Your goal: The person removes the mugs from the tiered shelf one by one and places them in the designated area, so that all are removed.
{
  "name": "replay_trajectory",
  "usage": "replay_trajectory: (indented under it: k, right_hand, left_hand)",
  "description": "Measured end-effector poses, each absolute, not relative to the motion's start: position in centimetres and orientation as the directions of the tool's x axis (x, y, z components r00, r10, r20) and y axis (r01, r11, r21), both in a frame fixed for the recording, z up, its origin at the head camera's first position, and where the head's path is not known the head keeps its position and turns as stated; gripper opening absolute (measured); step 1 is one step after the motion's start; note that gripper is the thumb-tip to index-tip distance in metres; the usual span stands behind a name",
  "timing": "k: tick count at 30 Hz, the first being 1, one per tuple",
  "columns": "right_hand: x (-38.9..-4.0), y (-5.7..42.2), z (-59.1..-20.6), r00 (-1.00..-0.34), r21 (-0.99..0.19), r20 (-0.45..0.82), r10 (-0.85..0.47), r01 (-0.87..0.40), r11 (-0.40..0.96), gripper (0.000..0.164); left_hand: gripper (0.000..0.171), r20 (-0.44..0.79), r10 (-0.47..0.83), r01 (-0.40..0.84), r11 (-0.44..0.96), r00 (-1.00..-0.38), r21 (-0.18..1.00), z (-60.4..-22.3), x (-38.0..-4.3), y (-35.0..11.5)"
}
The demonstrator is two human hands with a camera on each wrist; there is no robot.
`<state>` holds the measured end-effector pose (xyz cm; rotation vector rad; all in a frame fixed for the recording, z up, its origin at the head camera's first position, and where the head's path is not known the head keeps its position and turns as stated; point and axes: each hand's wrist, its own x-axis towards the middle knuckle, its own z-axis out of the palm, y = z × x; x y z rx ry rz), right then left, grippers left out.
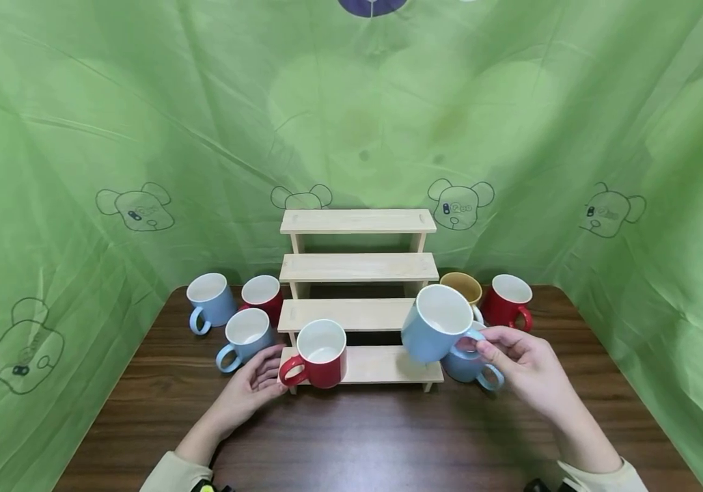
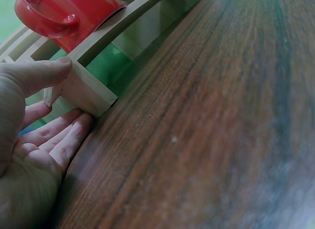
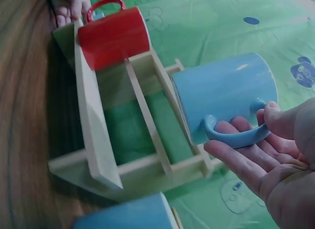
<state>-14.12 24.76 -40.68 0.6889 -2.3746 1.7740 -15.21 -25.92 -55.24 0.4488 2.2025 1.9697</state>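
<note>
My right hand (image 1: 520,365) pinches the handle of a light blue mug (image 1: 425,335). That mug is held up over the right end of the lowest step of a pale wooden stepped rack (image 1: 357,314), tilted, its white inside showing. In the right wrist view the thumb and fingers (image 3: 231,160) meet at its handle (image 3: 241,139). A red mug (image 1: 326,369) stands on the left part of the lowest step, handle to the left. Beside that step's left end is my left hand (image 1: 246,393), its fingers loosely extended; the thumb (image 2: 47,74) touches the corner in the left wrist view.
Left of the rack stand two blue mugs (image 1: 212,301) and a red mug (image 1: 263,294). To the right are a yellow mug (image 1: 463,283), another red mug (image 1: 505,301) and a blue mug (image 1: 464,369), partly hidden. Green cloth (image 1: 357,123) surrounds the dark wooden table (image 1: 357,437).
</note>
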Motion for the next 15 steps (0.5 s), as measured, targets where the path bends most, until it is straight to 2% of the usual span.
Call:
replay_trajectory:
  k: [8, 15]
  right_hand:
    - [-14.2, 27.4, -39.3, -0.892, -0.873, 0.360, -0.273, -0.425, 0.240, 0.015]
    - [-13.7, 29.8, -38.7, -0.917, -0.850, 0.370, -0.152, -0.400, 0.342, 0.018]
  left_hand:
    - [0.076, 0.088, 0.315, 0.125, 0.098, -0.945, 0.987, -55.4, -15.1, -26.0]
    - [0.076, 0.086, 0.319, 0.123, 0.096, -0.944, 0.988, -55.2, -15.2, -25.8]
